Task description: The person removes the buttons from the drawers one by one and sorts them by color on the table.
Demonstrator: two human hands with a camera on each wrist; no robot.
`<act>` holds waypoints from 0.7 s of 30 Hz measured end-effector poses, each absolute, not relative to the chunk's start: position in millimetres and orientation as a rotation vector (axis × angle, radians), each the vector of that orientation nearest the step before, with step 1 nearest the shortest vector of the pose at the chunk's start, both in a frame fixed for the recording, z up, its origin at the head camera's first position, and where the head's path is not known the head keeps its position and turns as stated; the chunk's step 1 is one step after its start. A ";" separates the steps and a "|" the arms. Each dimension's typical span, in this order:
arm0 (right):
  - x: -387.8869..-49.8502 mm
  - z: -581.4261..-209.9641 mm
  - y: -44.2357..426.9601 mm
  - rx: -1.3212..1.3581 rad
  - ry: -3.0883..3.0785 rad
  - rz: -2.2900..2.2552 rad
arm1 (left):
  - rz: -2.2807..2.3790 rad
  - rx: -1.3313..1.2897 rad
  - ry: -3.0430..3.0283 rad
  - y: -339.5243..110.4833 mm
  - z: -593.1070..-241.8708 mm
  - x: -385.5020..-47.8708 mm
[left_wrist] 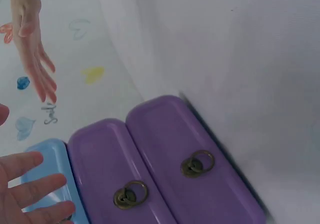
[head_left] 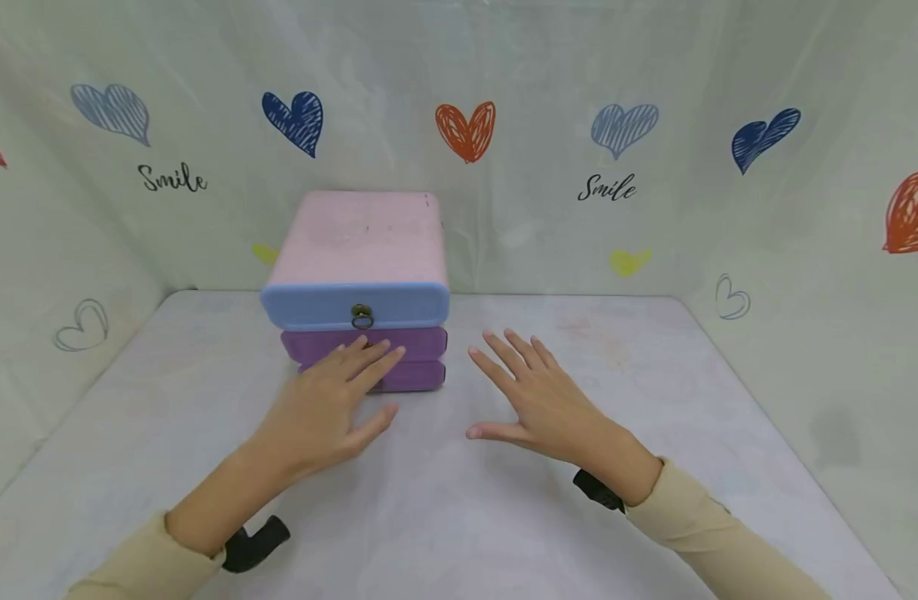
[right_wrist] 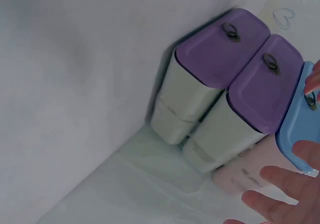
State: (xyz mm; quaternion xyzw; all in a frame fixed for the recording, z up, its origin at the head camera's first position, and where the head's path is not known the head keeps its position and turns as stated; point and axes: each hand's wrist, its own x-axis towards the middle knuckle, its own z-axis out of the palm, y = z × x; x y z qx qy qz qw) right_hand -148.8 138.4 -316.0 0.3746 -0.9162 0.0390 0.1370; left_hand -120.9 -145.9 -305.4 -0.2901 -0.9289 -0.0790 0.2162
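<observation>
Head view: three-drawer chest [head_left: 364, 237] at the wearer's eleven o'clock, left hand [head_left: 323, 412] and right hand [head_left: 544, 404] empty.
Both are spread; the chest looks stiff, fairly light and slick-faced, so its top ring pull [head_left: 362, 322] probably offers the surest hold.

White counter [head_left: 443, 517], pale sheet [head_left: 534, 50] behind and at both sides — hearts [head_left: 305, 127] in orange, blue and yellow, some only outlined — black "Smile" lettering [head_left: 607, 188] twice.

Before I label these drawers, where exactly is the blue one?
In the head view, the blue drawer is left of centre, at the top, directly above the upper purple drawer.
</observation>
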 end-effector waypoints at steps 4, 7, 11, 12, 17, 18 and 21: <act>-150.7 -311.0 127.8 1.112 -2.592 0.132 | -0.313 -0.796 -2.386 -148.4 -300.2 -124.6; -153.1 -308.6 120.9 1.131 -2.530 0.150 | -0.366 -0.824 -2.214 -150.2 -294.5 -129.0; -159.0 -305.7 110.5 1.169 -2.428 0.216 | -0.424 -0.859 -2.043 -153.7 -283.2 -134.2; -160.5 -304.5 107.8 1.179 -2.409 0.233 | -0.442 -0.860 -2.014 -154.7 -280.2 -135.5; -165.1 -296.6 94.4 1.190 -2.450 0.299 | -0.601 -0.816 -1.919 -160.7 -269.0 -141.5; -165.5 -295.0 91.8 1.188 -2.470 0.310 | -0.636 -0.804 -1.904 -162.2 -267.2 -143.2; -167.3 -292.3 83.2 1.195 -2.498 0.329 | -0.724 -0.756 -1.887 -168.7 -262.5 -148.3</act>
